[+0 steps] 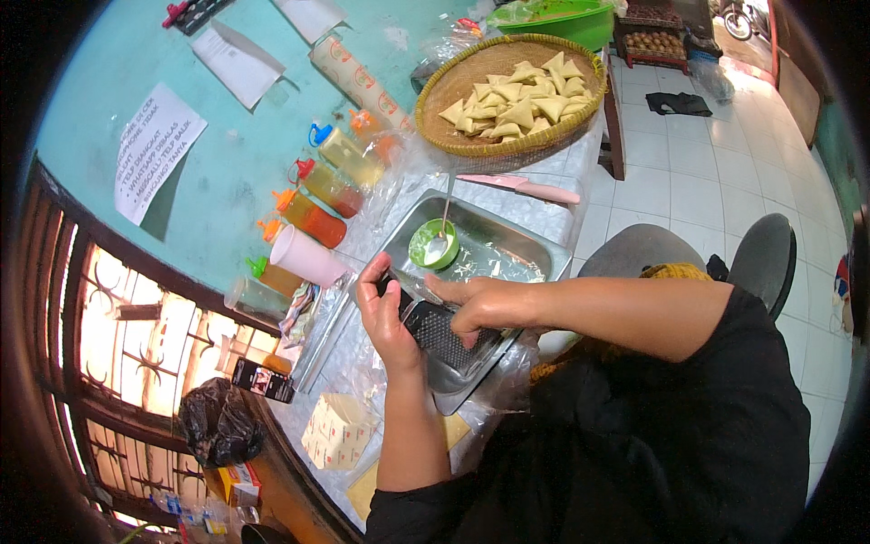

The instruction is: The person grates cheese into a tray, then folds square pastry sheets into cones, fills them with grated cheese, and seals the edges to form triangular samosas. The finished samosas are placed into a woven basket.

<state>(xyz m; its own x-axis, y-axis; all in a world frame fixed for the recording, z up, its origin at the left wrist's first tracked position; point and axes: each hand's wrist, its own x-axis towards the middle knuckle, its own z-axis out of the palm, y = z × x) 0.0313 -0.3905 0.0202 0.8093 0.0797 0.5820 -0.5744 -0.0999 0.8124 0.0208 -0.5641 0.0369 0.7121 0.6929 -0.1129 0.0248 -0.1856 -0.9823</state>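
My left hand (pixel 390 317) is closed around the upper end of a flat metal grater (pixel 441 334), with its dark edge between thumb and fingers. The grater slants over a rectangular steel tray (pixel 548 258). Across it reaches my right hand (pixel 485 304), its thumb stretched out and a fingertip on the grating face. I see nothing held in that hand; its other fingers are partly hidden. White shreds (pixel 489 263) lie scattered in the tray. Beside them sits a small green bowl (pixel 449 254) with white contents and a metal spoon (pixel 445 218) standing in it.
A woven basket (pixel 435 91) of folded triangular pastries (pixel 521 104) stands at the back. A pink knife (pixel 535 190) lies behind the tray. Sauce bottles (pixel 313 218) and a pink cup (pixel 304 254) line the wall. Left are a phone (pixel 263 381) and a white carton (pixel 337 431).
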